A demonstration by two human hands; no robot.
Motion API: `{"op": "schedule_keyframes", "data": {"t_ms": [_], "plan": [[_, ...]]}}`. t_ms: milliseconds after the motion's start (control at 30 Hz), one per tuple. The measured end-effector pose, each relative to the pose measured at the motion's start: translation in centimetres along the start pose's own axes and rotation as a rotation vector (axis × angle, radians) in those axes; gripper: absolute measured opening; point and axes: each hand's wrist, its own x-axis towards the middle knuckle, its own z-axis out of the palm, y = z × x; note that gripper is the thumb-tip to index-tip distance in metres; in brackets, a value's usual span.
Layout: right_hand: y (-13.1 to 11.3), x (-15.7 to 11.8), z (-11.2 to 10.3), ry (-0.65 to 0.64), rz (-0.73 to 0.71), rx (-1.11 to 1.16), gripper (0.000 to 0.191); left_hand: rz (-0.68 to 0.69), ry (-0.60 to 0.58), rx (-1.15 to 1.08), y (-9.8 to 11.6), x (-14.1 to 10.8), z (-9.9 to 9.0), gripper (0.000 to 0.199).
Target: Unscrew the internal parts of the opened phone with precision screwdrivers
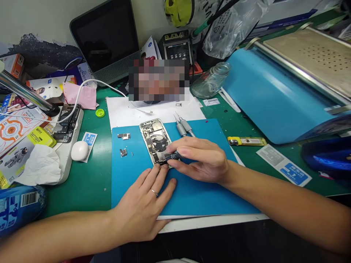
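Smartphone (153, 137), its inner parts laid bare, lies a little slantwise on the blue mat (128, 193) in the head view, its lower end just beyond the fingertips of the left hand (146, 204). That hand is palm down with its fingers loosely spread; two fingertips touch the phone's lower edge, the index finger lies off to the side, and a thin ring (155, 192) circles one finger. The right hand (204, 160) pinches a dark ridged tool (174, 156) between thumb and fingers over the phone's lower part — whether its tip touches anything is hidden. Just above that hand, two grey screwdrivers (181, 128) lie side by side, tips pointing away. On the mat to the left of the phone sit two small circuit parts (124, 136), one above the other. A white sheet of paper (117, 109) shows past the mat's far edge, with the plug end of a white cable (100, 83) resting on it. The green tabletop (90, 193) carries a rounded white case (79, 151) on a blue-and-white card, a bright green cap (100, 113) and — farther back on the right — a tilted glass jar (211, 80) beside white tweezers (230, 100).
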Motion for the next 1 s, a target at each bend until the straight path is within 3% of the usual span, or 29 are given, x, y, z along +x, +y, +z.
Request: {"op": "schedule_keyframes", "data": {"t_ms": [1000], "plan": [[-0.05, 0.25, -0.02, 0.006, 0.028, -0.013, 0.04, -0.008, -0.005, -0.01, -0.01, -0.06, 0.02, 0.078]]}}
